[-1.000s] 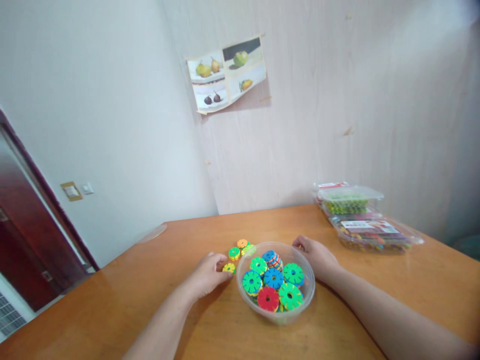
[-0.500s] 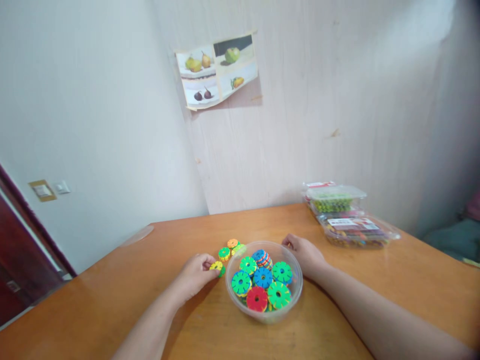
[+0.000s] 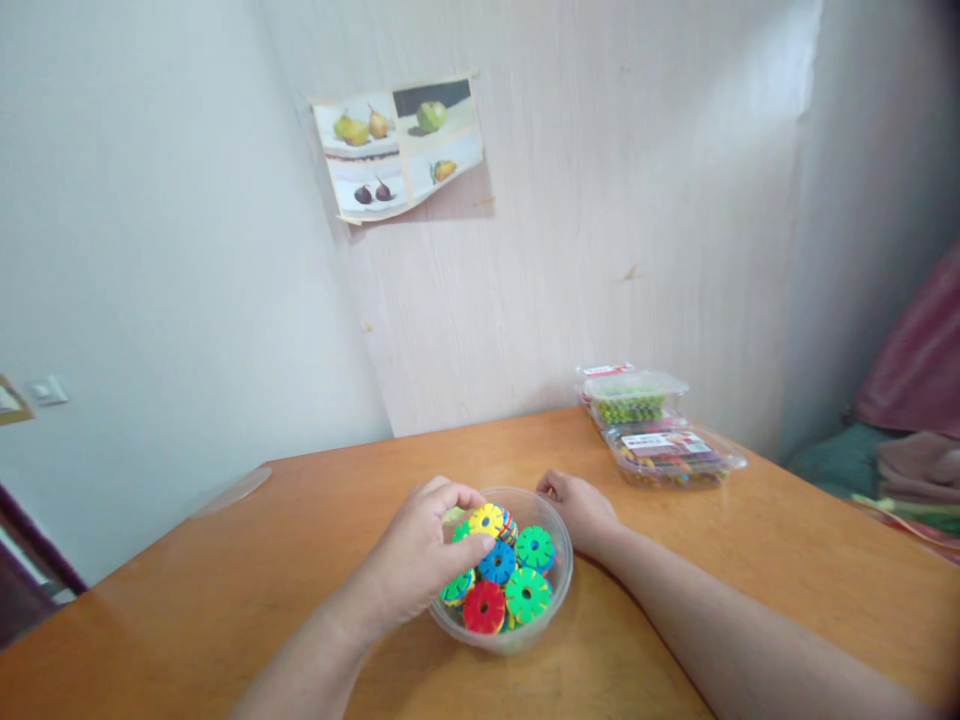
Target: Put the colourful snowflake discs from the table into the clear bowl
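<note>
My left hand (image 3: pixel 427 540) reaches over the near left of a clear plastic bowl (image 3: pixel 564 580), closed in a pinch. Between thumb and forefinger is a yellow notched disc (image 3: pixel 487 519), above the other discs. In the bowl lie a blue disc (image 3: pixel 498 563), a red disc (image 3: pixel 484 607), green discs (image 3: pixel 528 595) and a tilted multicoloured stack, partly covered by the yellow one. My right hand (image 3: pixel 581 510) rests on the table by the bowl's far right rim, its fingers curled. Whether anything is inside that hand is hidden.
The wooden table (image 3: pixel 322 530) meets the wall behind. Clear lidded boxes, one with green pieces (image 3: pixel 630 405) and one with mixed colours (image 3: pixel 671 460), stand at the back right. A translucent lid (image 3: pixel 236 490) lies at the far left edge. A fruit picture (image 3: pixel 397 150) hangs above.
My left hand has carried the yellow disc from the table left of the bowl to above the bowl. The view has swung right. Small disc piles behind the bowl are now mostly hidden.
</note>
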### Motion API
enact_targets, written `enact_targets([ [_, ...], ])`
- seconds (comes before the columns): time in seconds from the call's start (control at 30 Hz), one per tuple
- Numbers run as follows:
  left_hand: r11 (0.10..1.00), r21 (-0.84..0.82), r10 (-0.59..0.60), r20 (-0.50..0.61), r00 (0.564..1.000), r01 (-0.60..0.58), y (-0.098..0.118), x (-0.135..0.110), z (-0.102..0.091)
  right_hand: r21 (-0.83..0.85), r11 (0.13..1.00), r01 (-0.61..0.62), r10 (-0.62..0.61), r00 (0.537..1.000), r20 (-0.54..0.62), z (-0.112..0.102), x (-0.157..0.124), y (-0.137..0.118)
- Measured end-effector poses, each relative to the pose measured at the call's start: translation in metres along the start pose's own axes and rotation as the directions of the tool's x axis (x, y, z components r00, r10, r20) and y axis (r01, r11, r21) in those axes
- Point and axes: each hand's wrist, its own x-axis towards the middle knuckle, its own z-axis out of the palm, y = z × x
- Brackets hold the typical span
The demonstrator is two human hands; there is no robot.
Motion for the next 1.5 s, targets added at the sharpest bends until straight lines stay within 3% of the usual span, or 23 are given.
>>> enact_targets([
  [0.1,0.995,0.088,0.053,0.030,0.998,-0.056,0.011,0.006,0.016,0.011,1.000,0.010,-0.010,1.000,-0.009,0.001,0.000,0.001],
  [0.3,0.976,0.172,0.122,0.053,0.991,-0.130,0.012,0.015,0.038,0.026,0.999,0.021,-0.020,0.999,-0.034,0.003,0.000,0.002],
  [0.4,0.976,0.181,0.108,0.062,0.992,-0.117,0.014,0.016,0.038,0.028,0.999,0.022,-0.021,0.999,-0.039,0.004,0.000,0.002],
  [0.53,0.993,0.115,0.036,0.020,0.999,-0.039,0.012,0.013,0.022,0.025,1.000,0.014,-0.014,1.000,-0.025,0.002,0.000,0.002],
  [0.7,0.996,-0.039,-0.086,-0.078,0.993,0.083,-0.023,0.004,-0.011,0.022,1.000,0.015,-0.015,1.000,0.003,0.001,0.000,0.002],
  [0.83,0.965,-0.131,-0.253,-0.237,0.938,0.227,-0.071,-0.004,-0.030,0.013,1.000,0.021,-0.021,1.000,0.012,0.002,0.001,0.003],
  [0.9,0.944,-0.149,-0.324,-0.251,0.912,0.294,-0.095,-0.008,-0.030,0.009,1.000,0.017,-0.017,1.000,0.013,0.004,0.002,0.004],
  [1.03,0.936,-0.117,-0.345,-0.130,0.930,0.331,-0.130,-0.015,-0.013,0.004,1.000,0.014,-0.014,1.000,0.011,0.005,0.003,0.006],
  [1.2,0.940,-0.089,-0.337,-0.078,0.938,0.330,-0.143,-0.016,0.008,0.003,1.000,0.027,-0.027,1.000,0.011,0.006,0.005,0.009],
  [1.5,0.911,-0.129,-0.401,-0.046,0.915,0.393,-0.144,-0.012,0.012,0.008,1.000,0.026,-0.027,1.000,0.007,0.006,0.004,0.009],
])
